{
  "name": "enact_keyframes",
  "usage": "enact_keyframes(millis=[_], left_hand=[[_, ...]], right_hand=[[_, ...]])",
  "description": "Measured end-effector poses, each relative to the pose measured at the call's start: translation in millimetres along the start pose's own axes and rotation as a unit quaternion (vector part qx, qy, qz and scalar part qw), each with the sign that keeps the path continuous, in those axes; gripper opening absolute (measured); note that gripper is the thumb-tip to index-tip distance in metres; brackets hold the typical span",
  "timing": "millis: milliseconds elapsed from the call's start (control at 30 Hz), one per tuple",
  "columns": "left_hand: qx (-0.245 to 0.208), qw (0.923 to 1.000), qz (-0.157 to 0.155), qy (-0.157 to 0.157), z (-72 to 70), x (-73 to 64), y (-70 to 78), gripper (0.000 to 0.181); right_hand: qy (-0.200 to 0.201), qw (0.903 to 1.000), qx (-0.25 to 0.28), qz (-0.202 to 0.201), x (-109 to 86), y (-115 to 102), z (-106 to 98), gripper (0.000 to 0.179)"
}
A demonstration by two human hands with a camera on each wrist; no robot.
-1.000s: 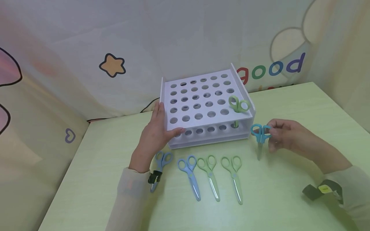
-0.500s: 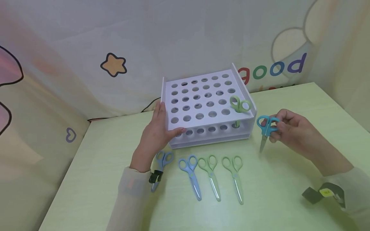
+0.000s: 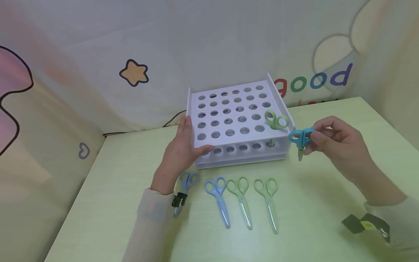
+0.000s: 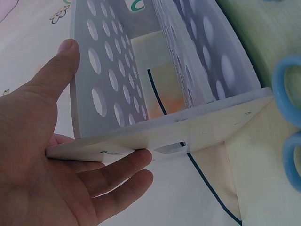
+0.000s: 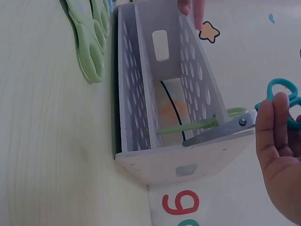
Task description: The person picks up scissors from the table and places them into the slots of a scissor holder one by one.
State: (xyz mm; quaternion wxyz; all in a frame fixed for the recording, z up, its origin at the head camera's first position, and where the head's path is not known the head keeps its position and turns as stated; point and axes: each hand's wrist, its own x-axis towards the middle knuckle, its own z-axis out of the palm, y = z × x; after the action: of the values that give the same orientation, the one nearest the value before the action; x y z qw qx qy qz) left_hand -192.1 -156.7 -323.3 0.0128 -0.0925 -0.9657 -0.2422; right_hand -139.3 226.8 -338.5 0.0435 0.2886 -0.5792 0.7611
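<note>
A white rack (image 3: 234,115) with rows of round holes stands on the table, and my left hand (image 3: 176,154) holds its left side. In the left wrist view the thumb lies at the holed board's edge and the fingers lie against the outer side panel. My right hand (image 3: 342,142) pinches teal-handled scissors (image 3: 301,143) by one ring, blades pointing down, by the rack's front right corner. In the right wrist view their metal blade (image 5: 218,133) overlaps the rack's end panel. Green scissors (image 3: 274,125) stand in the front right hole, blades passing through the lower tier.
On the table (image 3: 114,189) in front of the rack lie two blue scissors, one (image 3: 218,193) in full view and one (image 3: 184,183) partly under the left wrist. Beside them are two green scissors (image 3: 240,196). A printed curtain (image 3: 196,43) hangs behind the rack.
My right hand has lifted the teal scissors up from lower beside the rack and toward its front right corner; their blades have tilted. The left hand keeps its hold on the rack.
</note>
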Motion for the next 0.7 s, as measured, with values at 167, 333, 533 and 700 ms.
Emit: enact_keyframes(millis=[167,333,533,700], left_hand=[[0.004,1.0,-0.001,0.0,-0.2,-0.1,0.8,0.12],[-0.003,1.0,-0.004,-0.001,-0.7,-0.6,1.3,0.119],[-0.002,1.0,-0.006,-0.003,-1.1,-0.4,1.9,0.12],[0.005,1.0,-0.007,0.0,0.4,0.4,0.9,0.12]], right_hand=[[0.041,0.999,0.014,-0.01,7.4,-6,13,0.029],[0.097,0.9945,0.039,0.001,16.8,-10,23,0.028],[0.098,0.9926,0.071,-0.004,27.2,-13,30,0.027],[0.087,0.994,0.067,-0.008,34.5,-14,37,0.024]])
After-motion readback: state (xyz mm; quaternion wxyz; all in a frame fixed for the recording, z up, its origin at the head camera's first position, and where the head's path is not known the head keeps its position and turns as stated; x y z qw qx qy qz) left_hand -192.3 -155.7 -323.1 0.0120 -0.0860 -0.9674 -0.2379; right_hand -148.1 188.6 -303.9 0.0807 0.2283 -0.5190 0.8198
